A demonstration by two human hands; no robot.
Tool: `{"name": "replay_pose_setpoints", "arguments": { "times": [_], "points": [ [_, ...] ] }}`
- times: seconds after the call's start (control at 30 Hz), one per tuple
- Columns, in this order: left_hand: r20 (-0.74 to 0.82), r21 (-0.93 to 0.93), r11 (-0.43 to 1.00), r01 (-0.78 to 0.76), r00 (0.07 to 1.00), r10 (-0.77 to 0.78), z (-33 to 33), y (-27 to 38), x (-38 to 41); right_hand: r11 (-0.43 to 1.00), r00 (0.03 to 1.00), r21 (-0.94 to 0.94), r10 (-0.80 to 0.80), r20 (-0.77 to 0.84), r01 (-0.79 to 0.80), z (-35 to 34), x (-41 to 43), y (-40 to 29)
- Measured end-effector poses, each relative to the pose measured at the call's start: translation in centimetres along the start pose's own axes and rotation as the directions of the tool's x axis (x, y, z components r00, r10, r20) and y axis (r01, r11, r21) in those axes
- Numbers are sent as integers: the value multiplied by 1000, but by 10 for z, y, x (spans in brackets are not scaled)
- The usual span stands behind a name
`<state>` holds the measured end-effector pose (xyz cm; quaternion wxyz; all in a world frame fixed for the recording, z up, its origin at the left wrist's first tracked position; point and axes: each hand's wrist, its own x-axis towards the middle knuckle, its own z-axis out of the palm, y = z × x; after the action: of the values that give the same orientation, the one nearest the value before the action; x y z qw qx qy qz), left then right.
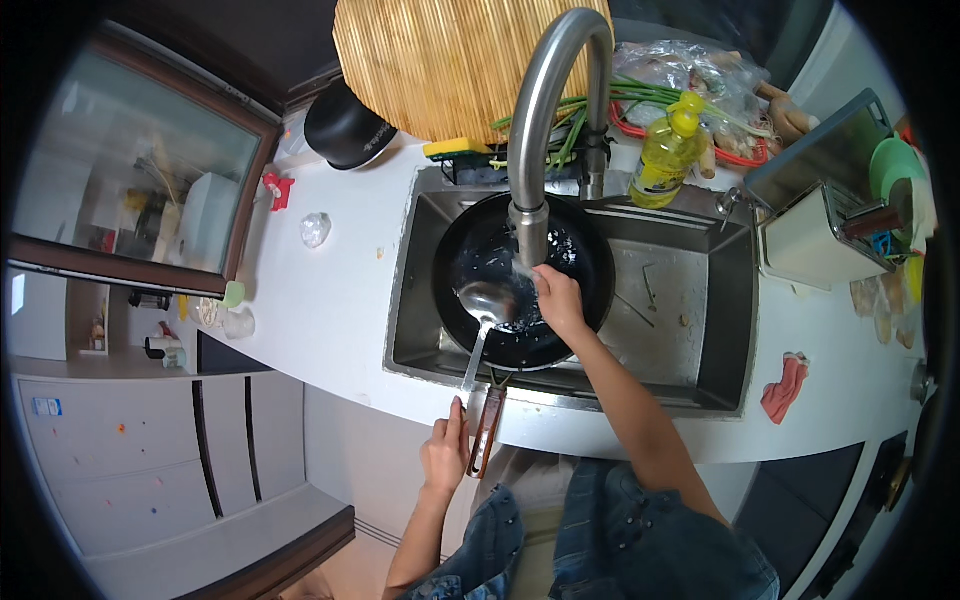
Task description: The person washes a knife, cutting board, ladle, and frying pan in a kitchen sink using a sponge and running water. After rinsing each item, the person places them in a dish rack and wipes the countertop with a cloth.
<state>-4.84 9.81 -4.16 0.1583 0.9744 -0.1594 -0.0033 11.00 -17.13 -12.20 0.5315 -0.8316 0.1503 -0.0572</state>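
Note:
My left hand (445, 450) grips the handle of a metal ladle (487, 301) at the counter's front edge. The ladle's round head is over a black frying pan (457, 259), which sits in the left part of a steel sink (660, 300). Below the spout of a curved faucet (531, 135), my right hand (559, 298) pinches a small pale item (525, 268), too blurred to name. Water glistens on the pan's inside. The pan's brown handle (489, 427) juts over the front edge, just right of my left hand.
A yellow sponge (457, 147), a bottle of yellow liquid (666, 161) and green onions (637, 91) lie behind the sink. A round slatted board (427, 67) stands at the back beside a black pot (346, 126). Right of the sink are a pink cloth (785, 388) and a utensil holder (806, 240).

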Motion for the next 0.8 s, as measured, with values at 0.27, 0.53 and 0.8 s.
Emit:
{"name": "replay_pose_setpoints", "arguments": {
  "times": [0.27,0.53,0.8],
  "points": [
    [73,37,994,-104,992,101,0,13,8,876,881,-122,-449,150,467,0,-20,-28],
    [-18,-74,994,-85,996,84,1,26,8,669,769,-594,-626,-129,446,-93,31,-22],
    [9,-232,973,-17,1000,20,-1,51,33,442,853,-843,-521,37,306,-125,68,-15]
  ]
}}
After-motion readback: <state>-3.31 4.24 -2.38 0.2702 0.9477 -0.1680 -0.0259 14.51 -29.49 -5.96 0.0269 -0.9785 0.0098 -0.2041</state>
